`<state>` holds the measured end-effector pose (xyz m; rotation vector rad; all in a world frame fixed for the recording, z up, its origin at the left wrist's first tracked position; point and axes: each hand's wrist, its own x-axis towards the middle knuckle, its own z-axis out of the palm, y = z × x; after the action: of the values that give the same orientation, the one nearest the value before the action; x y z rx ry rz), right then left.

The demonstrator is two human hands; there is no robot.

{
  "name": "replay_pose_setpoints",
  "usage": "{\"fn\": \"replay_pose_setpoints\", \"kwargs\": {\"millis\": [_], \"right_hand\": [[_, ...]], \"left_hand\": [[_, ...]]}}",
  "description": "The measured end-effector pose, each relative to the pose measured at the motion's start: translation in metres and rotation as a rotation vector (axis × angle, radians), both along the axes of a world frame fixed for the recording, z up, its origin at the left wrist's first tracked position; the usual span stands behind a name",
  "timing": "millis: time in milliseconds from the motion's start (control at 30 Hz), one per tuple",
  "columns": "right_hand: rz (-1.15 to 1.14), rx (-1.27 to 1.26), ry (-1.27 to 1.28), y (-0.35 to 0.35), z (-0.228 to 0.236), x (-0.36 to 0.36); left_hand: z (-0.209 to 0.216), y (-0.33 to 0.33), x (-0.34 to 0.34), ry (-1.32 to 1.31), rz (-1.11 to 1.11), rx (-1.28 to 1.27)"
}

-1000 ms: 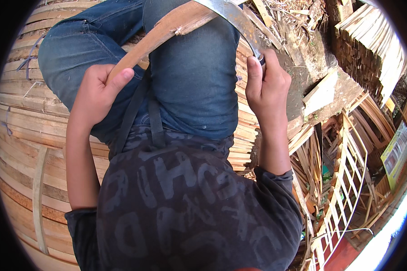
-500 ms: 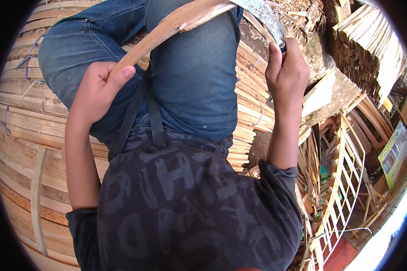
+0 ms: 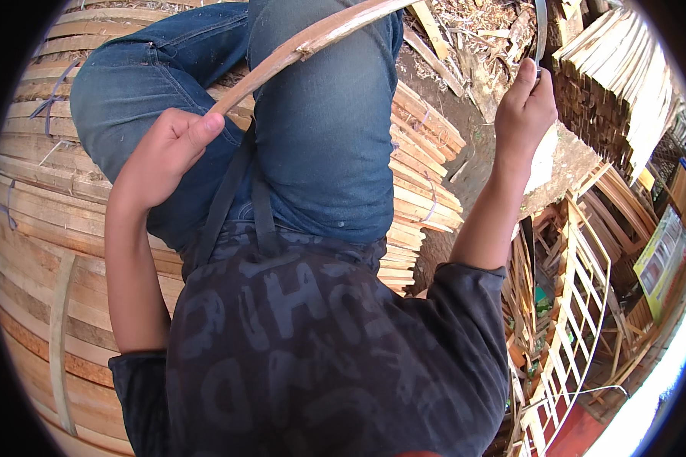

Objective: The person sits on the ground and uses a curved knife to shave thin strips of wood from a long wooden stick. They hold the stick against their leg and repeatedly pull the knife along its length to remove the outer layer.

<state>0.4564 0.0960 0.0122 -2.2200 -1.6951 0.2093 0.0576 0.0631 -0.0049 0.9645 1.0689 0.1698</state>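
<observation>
My left hand (image 3: 164, 156) grips the near end of a long, slightly bent wooden strip (image 3: 316, 44), thumb laid along it. The strip slants up to the right over my jeans-clad knee, and its far end passes out of the top of the view. A splintered notch shows midway along its edge. Out to the right, my right hand (image 3: 524, 122) is wrapped round the handle of a machete (image 3: 540, 32). Its metal blade points away from me, seen nearly edge-on and cut off by the top edge. The blade is apart from the strip.
Bundled wooden slats (image 3: 46, 171) lie stacked on my left, with more slat ends (image 3: 427, 179) beside my right thigh. Wood shavings (image 3: 495, 27) cover the ground ahead. At right stand a pile of thin slats (image 3: 621, 65), a wooden lattice (image 3: 575, 305) and a yellowish panel (image 3: 663, 259).
My right hand has swung the machete away to the right, off the strip, and its blade has turned edge-on. The strip, still in my left hand, has tilted slightly.
</observation>
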Motion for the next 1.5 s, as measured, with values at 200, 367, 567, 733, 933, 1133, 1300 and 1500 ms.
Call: {"fn": "replay_pose_setpoints", "kwargs": {"millis": [200, 367, 567, 733, 933, 1133, 1300, 1500], "right_hand": [[0.185, -0.056, 0.261, -0.028, 0.011, -0.044], [0.249, -0.106, 0.081, -0.018, 0.018, -0.055], [0.248, -0.063, -0.255, 0.002, 0.022, -0.014], [0.218, -0.008, -0.303, 0.003, 0.013, -0.006], [0.212, -0.073, -0.144, 0.001, 0.025, -0.021], [0.348, -0.044, -0.102, -0.014, 0.038, -0.066], [0.286, -0.027, -0.237, 0.014, 0.023, -0.01], [0.346, -0.043, -0.186, 0.007, 0.028, -0.026]], "left_hand": [[0.009, 0.013, -0.006, -0.079, 0.003, -0.216], [0.006, 0.01, -0.006, -0.047, 0.007, -0.209], [0.007, 0.013, 0.0, -0.082, 0.005, -0.187], [0.007, 0.02, 0.009, -0.108, -0.01, -0.186], [0.004, 0.021, 0.008, -0.112, 0.003, -0.237], [0.006, 0.022, 0.011, -0.076, 0.0, -0.214], [0.008, 0.031, 0.017, -0.082, -0.042, -0.154], [-0.002, 0.025, 0.01, -0.109, -0.027, -0.181]]}}
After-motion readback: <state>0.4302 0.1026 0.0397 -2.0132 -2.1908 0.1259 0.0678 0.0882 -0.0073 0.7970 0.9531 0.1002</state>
